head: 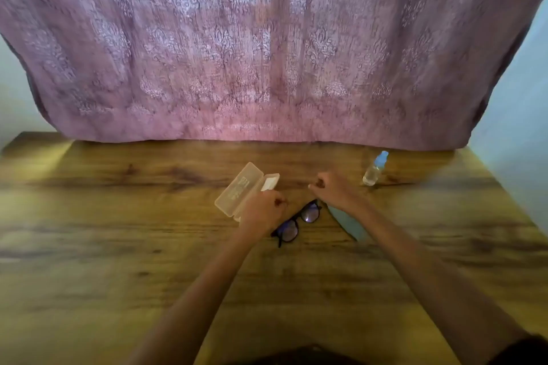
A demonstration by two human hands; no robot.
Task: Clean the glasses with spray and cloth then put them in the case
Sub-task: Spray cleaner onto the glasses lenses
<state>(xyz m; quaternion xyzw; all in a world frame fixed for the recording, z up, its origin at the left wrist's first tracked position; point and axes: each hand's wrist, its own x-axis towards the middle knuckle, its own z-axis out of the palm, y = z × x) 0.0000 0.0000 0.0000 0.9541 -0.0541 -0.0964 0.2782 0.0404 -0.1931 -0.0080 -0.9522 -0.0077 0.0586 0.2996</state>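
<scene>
Translucent plastic case [237,190] lying open, ready — black-framed glasses [298,222] on wooden table [118,216] between loosely fisted, seemingly empty hands: left [262,212], right [333,188].

Mauve curtain [267,47] across the top of frame, pale damask motifs all over. My table [118,246] is streaky golden-brown woodgrain. Glasses [296,221] black-framed, case [237,190] translucent peach, cloth [347,221] grey-green, spray bottle [374,170] clear, blue-capped.

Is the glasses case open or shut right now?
Open: the case lies on the table with its clear lid swung back; the glasses lie outside it.
</scene>
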